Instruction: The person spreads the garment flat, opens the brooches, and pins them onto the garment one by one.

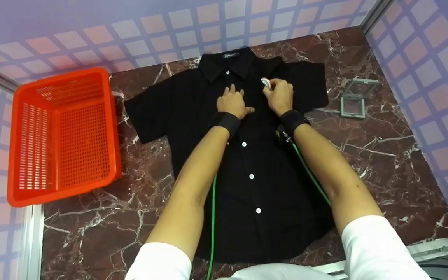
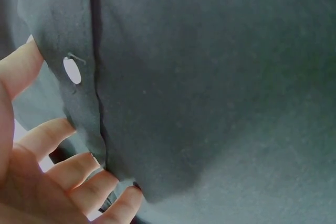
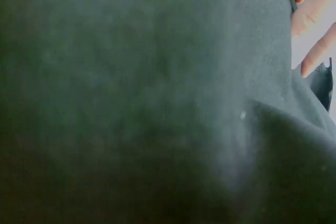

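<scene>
A black short-sleeved shirt [image 1: 193, 101] with white buttons lies spread out, collar at the far side. My left hand [image 1: 232, 102] rests on its upper front by the button placket, fingers spread. In the left wrist view the left hand's fingertips [image 2: 107, 179] touch the cloth near a white button [image 2: 72, 71]. Over the chest at the right, my right hand [image 1: 281, 95] pinches a small rounded white thing with a red edge [image 1: 265, 82]; its kind is not clear. Dark cloth [image 3: 147, 77] fills most of the right wrist view, with part of a hand at its upper right edge.
An orange-red plastic basket [image 1: 113, 128] stands left of the shirt. At the right, a small grey-green hinged square frame [image 1: 353, 115] stands unfolded on the brown marbled table [image 1: 379, 163]. Green cables [image 1: 213, 217] run from the black wristbands [image 1: 226, 122]. Tiled walls border the table.
</scene>
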Tool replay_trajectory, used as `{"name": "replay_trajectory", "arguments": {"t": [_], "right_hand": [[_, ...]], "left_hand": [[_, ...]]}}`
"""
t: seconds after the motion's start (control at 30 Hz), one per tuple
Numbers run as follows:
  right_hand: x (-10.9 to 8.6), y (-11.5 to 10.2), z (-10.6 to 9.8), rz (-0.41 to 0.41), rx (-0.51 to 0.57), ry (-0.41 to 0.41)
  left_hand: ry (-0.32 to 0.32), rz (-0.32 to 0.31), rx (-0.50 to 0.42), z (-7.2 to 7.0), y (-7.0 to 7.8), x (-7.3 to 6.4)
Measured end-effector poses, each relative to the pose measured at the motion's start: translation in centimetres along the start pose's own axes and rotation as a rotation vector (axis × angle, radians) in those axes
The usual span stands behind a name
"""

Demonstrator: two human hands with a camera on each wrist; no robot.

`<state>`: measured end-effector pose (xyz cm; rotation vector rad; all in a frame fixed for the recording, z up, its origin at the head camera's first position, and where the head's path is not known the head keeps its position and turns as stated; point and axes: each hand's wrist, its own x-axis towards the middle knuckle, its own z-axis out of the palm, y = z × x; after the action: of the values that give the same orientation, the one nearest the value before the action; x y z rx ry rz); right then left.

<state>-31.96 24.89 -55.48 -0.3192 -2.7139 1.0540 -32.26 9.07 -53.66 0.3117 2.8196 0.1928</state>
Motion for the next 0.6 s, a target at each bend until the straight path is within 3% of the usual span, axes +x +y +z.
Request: {"name": "replay_trajectory", "arguments": {"t": [0.2,0.33,0.47,0.6], "right_hand": [[-0.3,-0.1,-0.2,-0.017,0.021,-0.001],[-0.7,0.2,-0.5,-0.054,0.018,-0.02],[-0.9,1.0,-0.8,-0.089,-0.006,-0.078],[-1.0,1.7,-1.4,-0.111,-0.031,-0.13]], "left_hand": [[0.0,0.015,-0.005,0.4,-0.5,0.1],[0.004,0.056,-0.081,0.6,-1.4,-0.3],[0.009,0.117,-0.204,0.6,-3.1,-1.0],[0.041,0.154,-0.283,0.1,-5.9,-1.4]]}}
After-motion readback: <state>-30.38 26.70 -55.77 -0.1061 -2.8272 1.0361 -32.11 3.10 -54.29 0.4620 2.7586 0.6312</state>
